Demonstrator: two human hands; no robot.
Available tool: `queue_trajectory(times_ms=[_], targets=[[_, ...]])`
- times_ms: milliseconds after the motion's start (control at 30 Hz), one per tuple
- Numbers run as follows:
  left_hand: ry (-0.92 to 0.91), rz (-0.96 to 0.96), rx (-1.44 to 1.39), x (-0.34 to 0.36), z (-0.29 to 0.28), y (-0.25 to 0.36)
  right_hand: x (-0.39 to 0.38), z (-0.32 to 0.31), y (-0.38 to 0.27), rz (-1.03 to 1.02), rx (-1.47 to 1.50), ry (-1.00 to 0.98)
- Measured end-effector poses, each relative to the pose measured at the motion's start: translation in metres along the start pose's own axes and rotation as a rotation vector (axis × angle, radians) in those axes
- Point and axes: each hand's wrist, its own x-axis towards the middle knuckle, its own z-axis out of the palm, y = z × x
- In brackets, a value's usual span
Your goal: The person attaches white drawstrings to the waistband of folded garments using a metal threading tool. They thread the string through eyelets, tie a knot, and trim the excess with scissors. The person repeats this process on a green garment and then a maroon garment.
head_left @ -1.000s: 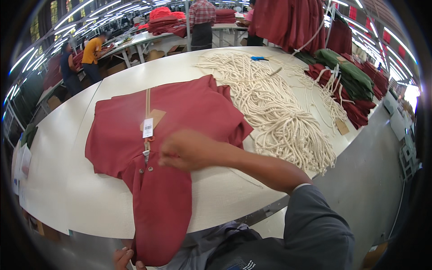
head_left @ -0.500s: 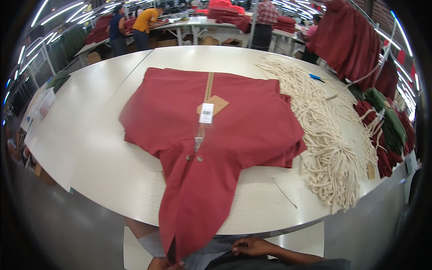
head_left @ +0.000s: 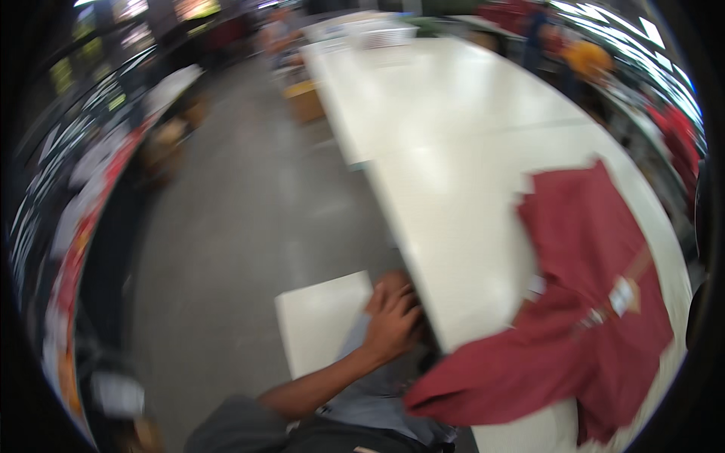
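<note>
My left hand [head_left: 391,326] rests over my bent knee below the table's edge, fingers a little apart and nothing in them. On the table to its right lies a dark red folded hooded garment [head_left: 563,332], blurred by motion. Its pointed hood [head_left: 483,381] reaches over the near table edge towards my lap, apart from my left hand. A white tag [head_left: 623,297] sits on the garment beside a tan patch and a tan strip. My right hand is out of sight.
The long white table [head_left: 453,204] runs away to the far end, where a white basket [head_left: 381,34] stands. A pale board [head_left: 321,317] is beside my knee. A cardboard box [head_left: 304,102] stands by the table. People work at the far right.
The view has swung left, so the garment now appears at the right and the cord pile is gone from sight. My left hand has left the hood's tip for my knee.
</note>
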Motion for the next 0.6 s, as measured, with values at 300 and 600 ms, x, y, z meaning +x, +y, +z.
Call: queue_trajectory(times_ms=[300,600], targets=[[0.030,-0.407,-0.313,-0.019,0.003,-0.045,0.160,-0.011,-0.100,-0.180,-0.128,0.157],[0.042,-0.462,-0.297,-0.025,-0.004,-0.058,0.078,0.033,-0.040,-0.058,-0.209,0.034]])
